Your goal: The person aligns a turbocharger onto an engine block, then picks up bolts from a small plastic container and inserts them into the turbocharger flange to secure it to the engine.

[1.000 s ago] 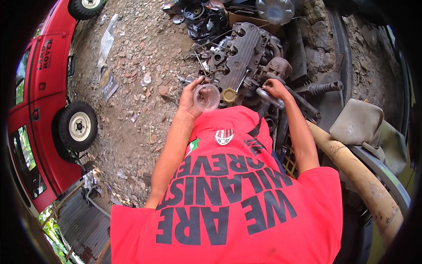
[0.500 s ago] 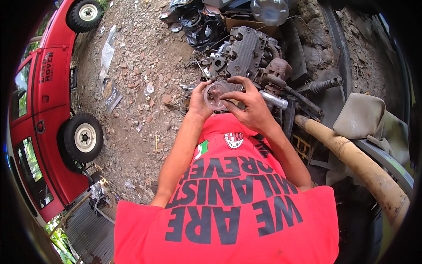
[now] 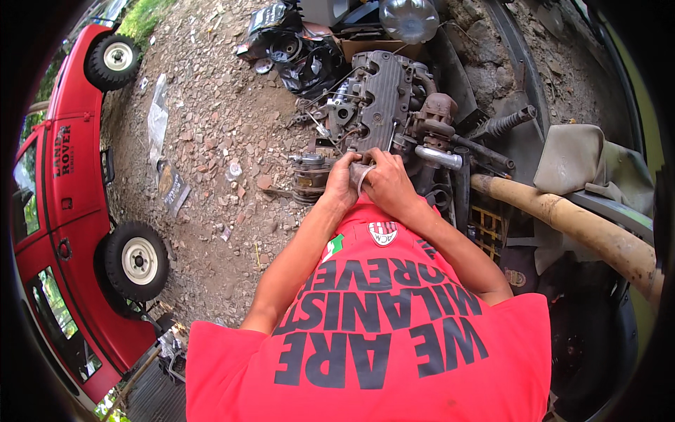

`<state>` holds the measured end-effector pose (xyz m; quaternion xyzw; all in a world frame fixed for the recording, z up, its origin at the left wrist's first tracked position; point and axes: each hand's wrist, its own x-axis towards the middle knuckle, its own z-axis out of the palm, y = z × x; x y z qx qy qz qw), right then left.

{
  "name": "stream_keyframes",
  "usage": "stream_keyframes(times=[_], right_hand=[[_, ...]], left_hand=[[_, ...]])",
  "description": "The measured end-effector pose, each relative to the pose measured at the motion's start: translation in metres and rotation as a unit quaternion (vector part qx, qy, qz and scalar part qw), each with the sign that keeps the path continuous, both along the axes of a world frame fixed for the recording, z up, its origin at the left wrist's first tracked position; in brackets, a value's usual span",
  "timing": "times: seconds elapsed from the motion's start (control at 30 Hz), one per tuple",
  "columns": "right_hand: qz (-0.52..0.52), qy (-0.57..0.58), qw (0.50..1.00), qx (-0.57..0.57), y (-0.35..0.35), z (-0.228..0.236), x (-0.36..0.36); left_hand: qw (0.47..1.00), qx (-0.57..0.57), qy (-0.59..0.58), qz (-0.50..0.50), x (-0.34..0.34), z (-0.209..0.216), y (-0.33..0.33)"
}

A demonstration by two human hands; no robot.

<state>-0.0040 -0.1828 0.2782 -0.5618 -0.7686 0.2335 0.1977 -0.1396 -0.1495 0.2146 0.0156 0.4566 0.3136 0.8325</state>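
Note:
Close to the front of my red shirt, both hands meet around a small clear plastic cup (image 3: pixel 360 176). My left hand (image 3: pixel 340 184) is closed around its left side. Curled against the other side is my right hand (image 3: pixel 391 184), its fingertips beside the left hand's at the far end of the cup. Much of the cup is covered by the fingers, and its contents cannot be made out. Just beyond my hands stands a dirty engine (image 3: pixel 383 98) with a ribbed cover.
Right of the engine is a rusty turbocharger (image 3: pixel 437 112). A bamboo pole (image 3: pixel 555 211) slants along the right, near a grey cloth-like sheet (image 3: pixel 573 162). Black plastic bags (image 3: pixel 313 63) and a large clear bottle (image 3: pixel 409 20) lie behind. A red off-road vehicle (image 3: pixel 77 190) stands left on stony ground.
Both hands have come closer together and lower in the picture. The cup has tilted, so its round opening no longer shows. My right fingers have moved from its mouth to its side.

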Motion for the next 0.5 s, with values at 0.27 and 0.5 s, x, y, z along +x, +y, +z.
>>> stream_keyframes(times=[0.27, 0.5], right_hand=[[-0.072, -0.098, 0.992, -0.020, -0.012, -0.011, -0.016], [-0.173, -0.061, 0.980, -0.074, -0.032, -0.023, -0.032]], left_hand=[[0.996, -0.078, -0.020, -0.047, 0.003, 0.006, 0.000], [0.984, -0.113, -0.051, -0.129, -0.009, -0.021, -0.011]])
